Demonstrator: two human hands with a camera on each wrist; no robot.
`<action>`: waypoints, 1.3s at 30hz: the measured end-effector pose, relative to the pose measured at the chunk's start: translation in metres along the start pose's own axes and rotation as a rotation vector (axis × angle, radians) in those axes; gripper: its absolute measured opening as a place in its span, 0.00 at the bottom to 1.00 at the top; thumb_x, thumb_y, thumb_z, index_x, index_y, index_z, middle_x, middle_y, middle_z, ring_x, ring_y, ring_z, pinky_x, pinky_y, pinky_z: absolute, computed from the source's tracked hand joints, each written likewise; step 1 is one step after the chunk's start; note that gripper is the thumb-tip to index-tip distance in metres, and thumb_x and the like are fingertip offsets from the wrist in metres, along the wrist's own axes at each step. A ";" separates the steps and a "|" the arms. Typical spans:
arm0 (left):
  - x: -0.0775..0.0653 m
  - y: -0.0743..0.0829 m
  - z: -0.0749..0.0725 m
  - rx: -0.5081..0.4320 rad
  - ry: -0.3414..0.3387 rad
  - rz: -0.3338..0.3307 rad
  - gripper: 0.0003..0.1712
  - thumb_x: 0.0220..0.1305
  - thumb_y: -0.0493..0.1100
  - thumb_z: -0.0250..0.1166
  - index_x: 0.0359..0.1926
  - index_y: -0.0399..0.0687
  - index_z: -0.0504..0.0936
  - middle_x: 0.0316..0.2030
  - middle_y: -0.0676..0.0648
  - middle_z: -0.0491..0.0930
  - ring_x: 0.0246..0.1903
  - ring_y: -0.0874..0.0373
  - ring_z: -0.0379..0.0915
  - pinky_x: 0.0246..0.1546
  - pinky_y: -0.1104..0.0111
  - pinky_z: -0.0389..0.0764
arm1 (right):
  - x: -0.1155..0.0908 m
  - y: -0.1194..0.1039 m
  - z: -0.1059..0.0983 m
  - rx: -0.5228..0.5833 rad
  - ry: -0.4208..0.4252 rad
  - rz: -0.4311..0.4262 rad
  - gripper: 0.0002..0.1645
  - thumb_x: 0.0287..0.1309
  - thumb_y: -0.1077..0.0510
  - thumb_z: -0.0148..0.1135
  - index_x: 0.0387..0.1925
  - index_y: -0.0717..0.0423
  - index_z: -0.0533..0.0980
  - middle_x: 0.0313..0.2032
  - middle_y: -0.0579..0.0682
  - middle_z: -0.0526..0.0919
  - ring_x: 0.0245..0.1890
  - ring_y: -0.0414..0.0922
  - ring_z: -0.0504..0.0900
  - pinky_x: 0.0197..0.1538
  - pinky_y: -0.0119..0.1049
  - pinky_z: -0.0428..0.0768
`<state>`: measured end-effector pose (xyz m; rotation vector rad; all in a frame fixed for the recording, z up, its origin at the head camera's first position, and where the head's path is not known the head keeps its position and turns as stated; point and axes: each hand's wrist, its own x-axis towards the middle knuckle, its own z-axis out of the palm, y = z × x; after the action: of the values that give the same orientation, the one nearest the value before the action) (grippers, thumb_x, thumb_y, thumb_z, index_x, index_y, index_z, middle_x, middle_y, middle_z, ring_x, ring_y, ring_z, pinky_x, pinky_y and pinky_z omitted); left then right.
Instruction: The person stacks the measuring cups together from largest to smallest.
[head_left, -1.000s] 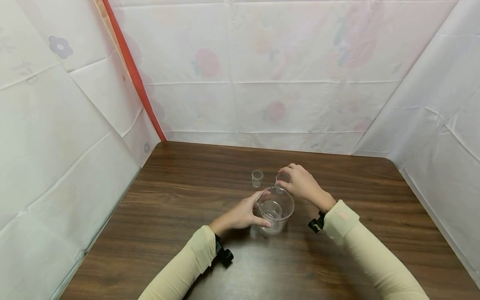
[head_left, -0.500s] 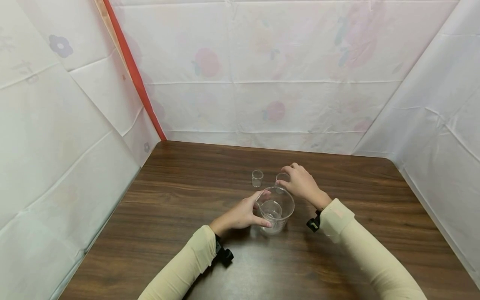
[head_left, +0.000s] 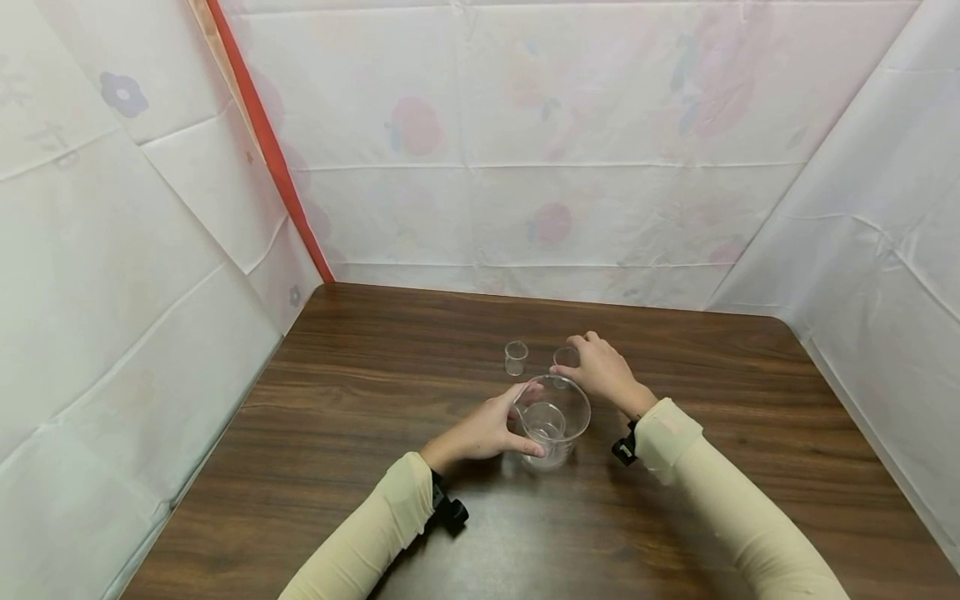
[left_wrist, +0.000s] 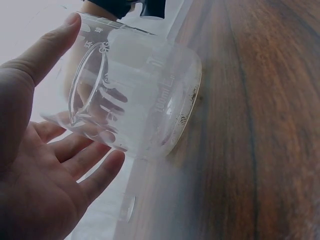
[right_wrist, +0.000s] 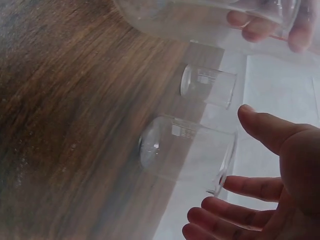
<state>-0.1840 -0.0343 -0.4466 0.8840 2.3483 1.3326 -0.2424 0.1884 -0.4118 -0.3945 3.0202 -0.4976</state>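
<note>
My left hand [head_left: 487,429] grips a large glass beaker [left_wrist: 150,85] that stands upright on the table, thumb on the near side and fingers round the far side. A smaller beaker [head_left: 543,422] sits inside it. Behind and slightly right of the large one, another clear beaker [right_wrist: 187,150] stands on the table. Around its rim my right hand [right_wrist: 270,175] is spread, the index fingertip right at the spout and the thumb a little apart from the glass. The smallest beaker [right_wrist: 207,87] stands upright to its left, untouched.
The dark wood-grain table [head_left: 337,367] reaches back to a white printed curtain [head_left: 480,217], with similar sheets on both sides. A red strip [head_left: 270,158] runs down the left back corner. Black wrist cameras are strapped at both cuffs.
My right hand has shifted slightly, its wrist inward to the left and its fingers a little wider round the beaker's rim. The left hand and the beakers stay in place.
</note>
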 end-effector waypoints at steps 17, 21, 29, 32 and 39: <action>0.000 0.000 -0.001 -0.002 0.005 0.008 0.54 0.50 0.51 0.77 0.73 0.49 0.57 0.68 0.49 0.68 0.64 0.56 0.69 0.55 0.66 0.75 | 0.003 0.003 0.003 0.004 -0.022 -0.027 0.32 0.60 0.49 0.66 0.61 0.62 0.72 0.55 0.65 0.74 0.49 0.61 0.79 0.50 0.56 0.78; 0.000 0.000 0.000 -0.006 0.006 0.008 0.54 0.49 0.51 0.77 0.73 0.49 0.57 0.68 0.48 0.69 0.64 0.56 0.68 0.56 0.65 0.75 | 0.002 0.003 0.001 0.007 -0.050 -0.041 0.30 0.61 0.54 0.64 0.62 0.62 0.71 0.58 0.67 0.72 0.53 0.62 0.76 0.51 0.57 0.77; 0.000 -0.001 0.000 -0.006 0.004 0.002 0.54 0.50 0.50 0.77 0.73 0.49 0.57 0.68 0.49 0.69 0.65 0.57 0.68 0.55 0.68 0.75 | 0.001 0.003 0.004 0.030 -0.013 0.000 0.36 0.60 0.45 0.66 0.62 0.61 0.71 0.55 0.66 0.73 0.50 0.61 0.78 0.51 0.56 0.78; 0.000 0.000 0.000 -0.011 0.001 0.001 0.54 0.50 0.49 0.77 0.73 0.49 0.57 0.68 0.49 0.69 0.65 0.57 0.68 0.55 0.68 0.75 | 0.001 0.004 0.005 0.028 -0.008 0.041 0.38 0.59 0.42 0.66 0.61 0.62 0.71 0.53 0.64 0.74 0.48 0.59 0.79 0.49 0.55 0.79; 0.000 0.000 0.000 -0.005 0.003 -0.005 0.55 0.50 0.50 0.77 0.73 0.48 0.56 0.68 0.49 0.68 0.65 0.57 0.68 0.56 0.67 0.76 | 0.003 0.004 0.006 0.022 0.010 0.055 0.35 0.59 0.45 0.67 0.59 0.65 0.73 0.52 0.65 0.76 0.45 0.60 0.80 0.47 0.54 0.80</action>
<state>-0.1843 -0.0340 -0.4466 0.8745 2.3465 1.3383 -0.2452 0.1897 -0.4184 -0.3084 3.0231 -0.5295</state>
